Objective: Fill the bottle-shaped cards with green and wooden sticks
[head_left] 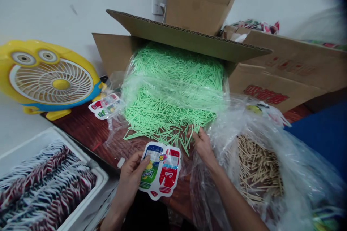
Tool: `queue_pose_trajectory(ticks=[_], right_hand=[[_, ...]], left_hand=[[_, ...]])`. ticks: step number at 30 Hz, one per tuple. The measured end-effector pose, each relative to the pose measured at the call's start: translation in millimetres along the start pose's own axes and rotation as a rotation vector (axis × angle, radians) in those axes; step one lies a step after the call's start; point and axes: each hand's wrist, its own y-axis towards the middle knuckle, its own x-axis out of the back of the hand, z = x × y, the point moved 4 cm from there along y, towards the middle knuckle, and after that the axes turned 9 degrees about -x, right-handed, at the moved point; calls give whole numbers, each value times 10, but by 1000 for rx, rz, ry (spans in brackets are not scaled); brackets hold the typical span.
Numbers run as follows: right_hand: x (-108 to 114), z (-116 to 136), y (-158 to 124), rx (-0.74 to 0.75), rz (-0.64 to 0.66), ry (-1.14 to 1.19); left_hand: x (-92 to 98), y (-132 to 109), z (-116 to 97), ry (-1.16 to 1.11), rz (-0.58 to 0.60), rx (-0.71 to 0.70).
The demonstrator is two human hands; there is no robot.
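My left hand (134,169) pinches the left edge of a flat printed pouch (159,173) showing a green Sprite bottle and a red Cola bottle. To its right, my right hand (201,142) has its fingers closed on a few light green sticks at the front of a big loose pile. The green sticks (173,97) spill out of a clear plastic bag lying in an open cardboard box (189,39). Another clear bag (222,173) holds brown sticks (258,166), right of my right forearm.
A yellow fan (61,85) stands at the left on the dark red table (86,130). Below it, a white foam box (100,177) holds rows of packed pouches. Another pouch (105,106) lies beside the green sticks. More cardboard boxes (284,68) stand behind at the right.
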Motion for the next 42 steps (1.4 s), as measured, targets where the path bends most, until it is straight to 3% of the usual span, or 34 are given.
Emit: queue_pose_trajectory(ticks=[5,10,16,21,27,32,38,42], right_hand=[[-66,-205,-122,-117,26,32],[-86,-198,-171,-73,11,142],[-95,-234,-183,-100,60,36],[9,-158,-120,-124,-16,284],[-14,26,-180,-340,184,662],[-34,95,-263,-428,259,894],[-88,198,-289,-406,235,1049],[-165,304,-365,-445,225,1134]], left_hand=[[-40,7,44,-2,25,16],[-59,-23,11,-7,11,15],[-76,-19,-51,22,58,-18],[27,-18,-92,0,33,-2],[59,-18,-51,7,57,58],[-3,-54,17,28,89,96],[-22,-82,20,93,173,121],[-130,-121,-31,279,322,34]])
